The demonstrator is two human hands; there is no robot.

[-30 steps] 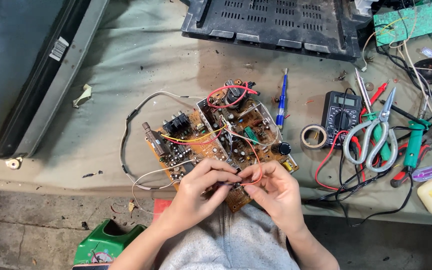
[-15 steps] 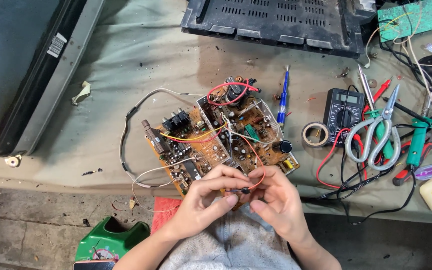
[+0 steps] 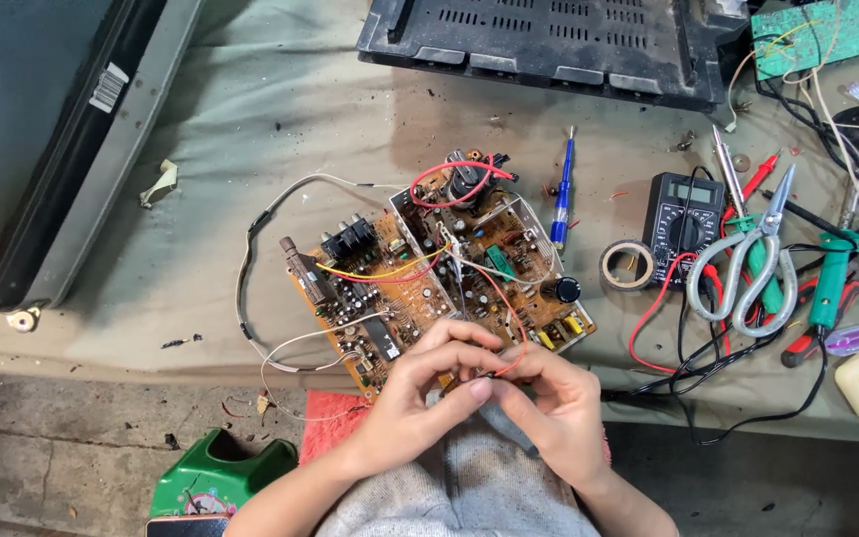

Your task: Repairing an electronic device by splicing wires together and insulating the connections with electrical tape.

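Where your hands meet at the table's near edge, your left hand point(image 3: 420, 398) and right hand point(image 3: 549, 403) pinch together on a thin red wire point(image 3: 511, 333); fingers curled nearly closed; the wire looks light, limp and easily bent, so grip near its free end; it runs up to the fragile circuit board point(image 3: 429, 273) just beyond; scissors point(image 3: 748, 268) lie right.

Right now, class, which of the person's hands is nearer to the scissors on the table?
Right. The right hand lies at the board's near edge, below and left of the scissors; the left hand sits farther left, beyond the right hand.
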